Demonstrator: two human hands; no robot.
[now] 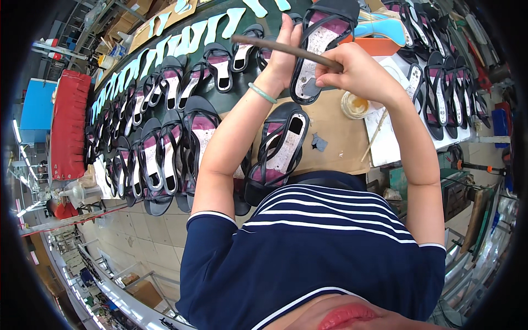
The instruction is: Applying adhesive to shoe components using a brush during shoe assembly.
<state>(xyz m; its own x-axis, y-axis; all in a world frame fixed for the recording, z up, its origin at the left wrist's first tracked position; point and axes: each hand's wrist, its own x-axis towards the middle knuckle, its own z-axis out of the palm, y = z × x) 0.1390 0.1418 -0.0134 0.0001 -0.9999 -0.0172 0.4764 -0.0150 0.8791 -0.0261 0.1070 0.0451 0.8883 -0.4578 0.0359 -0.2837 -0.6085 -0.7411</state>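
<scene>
A black strappy sandal [324,37] with a purple and white speckled insole is raised in front of me. My left hand [283,58], a pale green bangle at its wrist, holds the sandal from its left side, the fingers partly hidden behind it. My right hand [357,70] grips a brown stick [275,46] that points left across the sandal. Its fingertips also touch a small grey patch [311,87] on the heel of the insole. Below, another sandal [278,146] with a black heel patch rests on the cardboard [341,124] near loose grey scraps [318,143].
A jar of yellowish paste [355,104] and a thin stick [377,132] are by my right forearm. Rows of sandals [159,148] cover the table's left, more sandals [448,91] its right. Pale blue cutouts [187,38] line the far side. An orange box [379,48] is beyond my right hand.
</scene>
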